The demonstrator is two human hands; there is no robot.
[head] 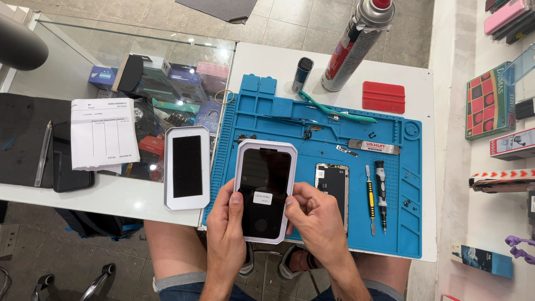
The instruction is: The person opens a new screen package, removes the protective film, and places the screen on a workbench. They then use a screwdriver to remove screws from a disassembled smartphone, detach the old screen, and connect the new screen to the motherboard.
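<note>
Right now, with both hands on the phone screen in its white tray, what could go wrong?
The screen tray is held in the left hand and right hand past the edge of the blue mat, above the knees; a slip could drop it. The loose tiny screws could scatter if bumped.

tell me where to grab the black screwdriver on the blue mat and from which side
Probably grip the black screwdriver around its thick ribbed handle, the upper end, coming from above. It lies flat on the blue mat, thin tip toward the person; the yellow-handled tool crowds its left.
</note>
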